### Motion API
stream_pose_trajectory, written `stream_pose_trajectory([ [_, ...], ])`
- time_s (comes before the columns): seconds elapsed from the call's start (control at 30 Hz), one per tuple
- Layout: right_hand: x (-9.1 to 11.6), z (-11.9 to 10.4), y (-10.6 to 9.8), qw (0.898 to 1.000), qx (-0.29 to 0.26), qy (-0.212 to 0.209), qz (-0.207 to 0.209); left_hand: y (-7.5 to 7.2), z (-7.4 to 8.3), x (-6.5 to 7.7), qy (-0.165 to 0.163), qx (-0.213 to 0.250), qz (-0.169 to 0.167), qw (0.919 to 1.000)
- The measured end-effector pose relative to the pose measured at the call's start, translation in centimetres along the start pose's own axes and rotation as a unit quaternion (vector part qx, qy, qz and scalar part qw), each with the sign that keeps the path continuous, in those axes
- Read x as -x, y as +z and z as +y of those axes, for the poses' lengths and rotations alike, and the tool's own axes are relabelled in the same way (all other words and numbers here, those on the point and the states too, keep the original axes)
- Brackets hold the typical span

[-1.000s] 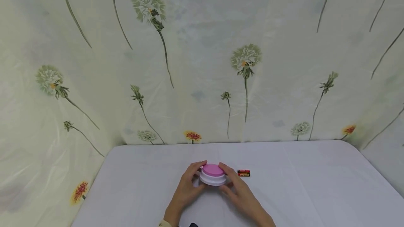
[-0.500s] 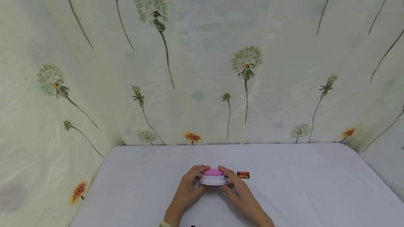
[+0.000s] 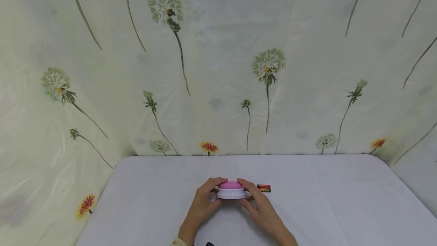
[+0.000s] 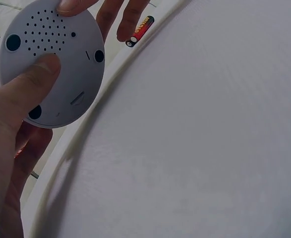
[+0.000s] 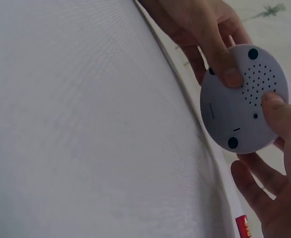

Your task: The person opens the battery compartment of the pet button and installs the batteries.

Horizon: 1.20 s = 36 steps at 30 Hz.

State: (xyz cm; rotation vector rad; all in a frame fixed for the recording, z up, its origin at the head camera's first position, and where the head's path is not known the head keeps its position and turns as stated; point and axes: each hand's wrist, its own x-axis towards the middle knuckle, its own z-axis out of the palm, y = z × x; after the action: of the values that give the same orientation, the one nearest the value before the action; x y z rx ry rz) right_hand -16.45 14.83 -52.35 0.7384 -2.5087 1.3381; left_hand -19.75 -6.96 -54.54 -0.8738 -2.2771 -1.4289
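A round device (image 3: 231,190) with a pink top and a white base is held just above the white table (image 3: 324,204), near its front middle. My left hand (image 3: 204,201) grips its left side and my right hand (image 3: 258,205) grips its right side. In the left wrist view the device's white underside (image 4: 51,59) shows speaker holes and black feet, with my left thumb pressed on it. From the right wrist, both thumbs rest on the same underside (image 5: 244,101).
Two red-and-black batteries (image 3: 263,188) lie side by side on the table just right of the device; one battery (image 4: 139,30) also shows beyond my fingers. A floral curtain (image 3: 218,67) closes off the back and both sides.
The device was tilted with its pink top toward me; it is now level, seen side-on. Both hands have kept their hold.
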Motion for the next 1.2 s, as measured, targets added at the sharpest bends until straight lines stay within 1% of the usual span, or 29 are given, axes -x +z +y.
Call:
stream_pose_trajectory([
  [0.07, -0.05, -0.01, 0.01, 1.0, 0.004, -0.006, 0.003, 0.02, 0.02, -0.03, 0.004, 0.0, 0.002, 1.0],
  [0.23, -0.08, -0.12, 0.02, 1.0, 0.001, -0.005, 0.02, -0.05, 0.15, -0.1, -0.005, 0.003, 0.002, 1.0],
  [0.43, -0.15, -0.28, -0.05, 0.999, 0.007, 0.024, 0.025, -0.07, 0.44, -0.15, -0.037, 0.027, 0.001, 0.999],
  [0.63, -0.07, -0.03, -0.03, 0.999, 0.018, 0.027, 0.027, 0.09, 0.54, 0.04, -0.049, 0.035, 0.005, 0.9982],
  [0.77, 0.05, -0.07, 0.02, 0.999, 0.014, 0.043, 0.026, 0.01, 0.65, 0.18, -0.069, 0.043, -0.005, 0.9966],
  [0.83, 0.1, -0.16, 0.03, 0.998, 0.009, 0.051, 0.028, 0.0, 0.63, 0.22, -0.074, 0.05, -0.008, 0.996],
  [0.93, 0.07, -0.26, 0.0, 0.998, 0.007, 0.059, 0.03, -0.03, 0.58, 0.15, -0.074, 0.056, -0.009, 0.9957],
  [1.03, 0.04, -0.17, 0.02, 0.998, 0.015, 0.054, 0.031, -0.06, 0.57, 0.08, -0.074, 0.062, -0.008, 0.9953],
  [1.2, 0.11, 0.06, 0.1, 0.998, 0.026, 0.045, 0.032, -0.07, 0.59, 0.13, -0.073, 0.053, -0.013, 0.9959],
])
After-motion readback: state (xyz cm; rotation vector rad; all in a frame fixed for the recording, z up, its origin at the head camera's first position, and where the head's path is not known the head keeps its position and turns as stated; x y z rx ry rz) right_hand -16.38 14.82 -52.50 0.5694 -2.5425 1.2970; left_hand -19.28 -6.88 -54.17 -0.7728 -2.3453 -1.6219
